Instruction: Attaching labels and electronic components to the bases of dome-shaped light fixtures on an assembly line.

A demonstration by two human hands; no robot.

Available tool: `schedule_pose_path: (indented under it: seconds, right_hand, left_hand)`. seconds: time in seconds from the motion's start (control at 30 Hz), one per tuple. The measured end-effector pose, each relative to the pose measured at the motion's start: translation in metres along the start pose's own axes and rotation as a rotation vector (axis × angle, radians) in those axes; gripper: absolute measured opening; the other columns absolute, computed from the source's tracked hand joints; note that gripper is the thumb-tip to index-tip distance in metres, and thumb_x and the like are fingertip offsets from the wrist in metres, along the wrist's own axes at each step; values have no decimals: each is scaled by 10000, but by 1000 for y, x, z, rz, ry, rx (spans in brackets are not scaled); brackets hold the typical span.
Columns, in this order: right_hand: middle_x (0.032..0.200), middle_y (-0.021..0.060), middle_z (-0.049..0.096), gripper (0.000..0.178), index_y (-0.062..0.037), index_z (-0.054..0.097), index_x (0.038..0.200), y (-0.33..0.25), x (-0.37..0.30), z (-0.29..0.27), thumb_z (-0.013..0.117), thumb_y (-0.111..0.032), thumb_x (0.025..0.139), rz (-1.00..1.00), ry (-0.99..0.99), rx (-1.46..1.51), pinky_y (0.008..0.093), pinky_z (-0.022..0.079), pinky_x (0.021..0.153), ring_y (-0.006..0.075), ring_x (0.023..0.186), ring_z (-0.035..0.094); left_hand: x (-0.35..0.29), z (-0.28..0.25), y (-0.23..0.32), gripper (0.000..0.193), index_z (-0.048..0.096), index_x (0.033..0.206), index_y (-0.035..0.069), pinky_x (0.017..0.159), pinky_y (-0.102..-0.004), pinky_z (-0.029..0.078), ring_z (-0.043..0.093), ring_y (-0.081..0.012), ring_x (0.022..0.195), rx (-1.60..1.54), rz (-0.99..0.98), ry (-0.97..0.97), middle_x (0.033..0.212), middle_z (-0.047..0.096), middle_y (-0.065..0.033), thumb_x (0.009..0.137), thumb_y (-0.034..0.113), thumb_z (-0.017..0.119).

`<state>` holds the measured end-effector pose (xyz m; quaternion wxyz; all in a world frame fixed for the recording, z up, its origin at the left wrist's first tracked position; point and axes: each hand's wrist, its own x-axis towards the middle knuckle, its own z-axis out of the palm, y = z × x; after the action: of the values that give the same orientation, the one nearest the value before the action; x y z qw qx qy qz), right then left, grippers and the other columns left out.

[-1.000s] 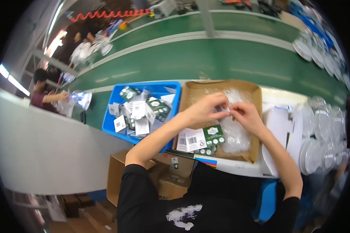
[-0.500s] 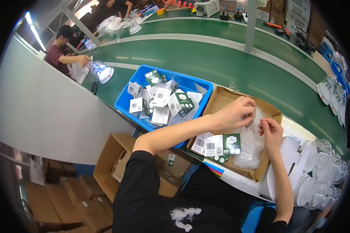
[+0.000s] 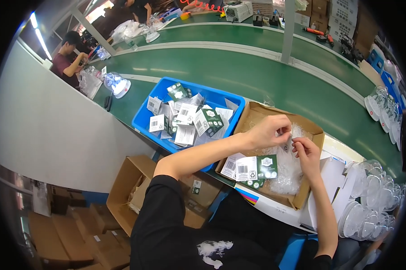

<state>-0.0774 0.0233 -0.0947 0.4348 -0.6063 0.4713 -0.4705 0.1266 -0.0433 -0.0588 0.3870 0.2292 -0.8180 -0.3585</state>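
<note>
Clerk: Item 1, small grey-white piece. Location?
Checker: Over the cardboard tray, between the 2 hands, just above the heap of clear plastic strands. Kind not legible – too small and partly covered by fingers.

Clerk: Grip?
Checker: Left hand: thumb and fingertips drawn together, apparently pinching the piece from above. Right hand: thumb and forefinger close together just beside it; whether they hold anything, cannot tell.

Clerk: Reason for the hold?
Checker: Presumably fine handling: 2 sets of fingertips meet at 1 small spot, and the tray beneath would catch anything dropped.

Clerk: Direction and long axis?
Checker: The piece seems to hang downward from the left fingertips, long axis roughly toward the wearer. Which face is front cannot be told.

Clerk: Item 2, folded hang tags.
Checker: Near-left corner of the tray, overlapping, beside the strands. White barcode panels face up; a green panel lies to their right. The group runs left to right – likely kept there within easy reach.

Clerk: Item 3, blue plastic bin.
Checker: Left of the tray, filled with loose green-and-white tags at mixed angles, so no common direction. Apparently bulk storage.

Clerk: Item 4, clear domes.
Checker: Grouped at far right, beyond a white carton, well apart from the hands.
</note>
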Motion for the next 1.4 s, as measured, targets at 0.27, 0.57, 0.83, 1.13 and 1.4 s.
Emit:
schedule_pose_path:
  seconds: [0.27, 0.57, 0.83, 1.13, 1.4]
  right_hand:
    - [969, 42, 614, 223, 4, 613, 1130, 3, 3, -8, 486, -94, 975, 18, 66, 168, 203, 467, 608, 90, 802, 575]
    - [917, 45, 606, 237, -1, 632, 1136, -2, 0, -3, 537, -16, 920, -82, -25, 21, 223, 471, 656, 108, 789, 577]
    - [826, 54, 656, 188, 19, 589, 1049, 1, -4, 0, 628, -12, 868, -5, 64, 139, 217, 493, 682, 111, 758, 634]
    - [859, 62, 689, 170, 4, 683, 995, -2, 8, -7, 639, -116, 882, 23, 70, 140, 227, 500, 618, 110, 765, 635]
    - [927, 43, 679, 142, -11, 693, 994, 2, 1, -13, 633, -60, 875, -18, 17, 196, 222, 493, 661, 87, 794, 604]
  left_hand:
    - [5, 3, -4, 74, 584, 799, -11, 619, -287, 478, 578, -168, 675, -51, 88, 20, 750, 592, -72, 752, 25, 629]
    - [1, -1, 2, 125, 487, 721, 3, 581, -238, 485, 607, -98, 652, -428, -254, -223, 846, 673, -106, 800, 35, 579]
    - [2, -7, 1, 117, 498, 788, 22, 610, -244, 535, 674, -159, 694, -767, -450, -216, 933, 676, -169, 891, 52, 546]
    - [1, 3, -9, 111, 631, 984, -22, 799, -271, 531, 642, -142, 877, -279, -233, -217, 922, 638, -72, 892, -4, 573]
    - [2, 17, -6, 146, 528, 1005, -30, 785, -252, 547, 662, -141, 877, -389, -381, -188, 928, 657, -90, 884, -22, 609]
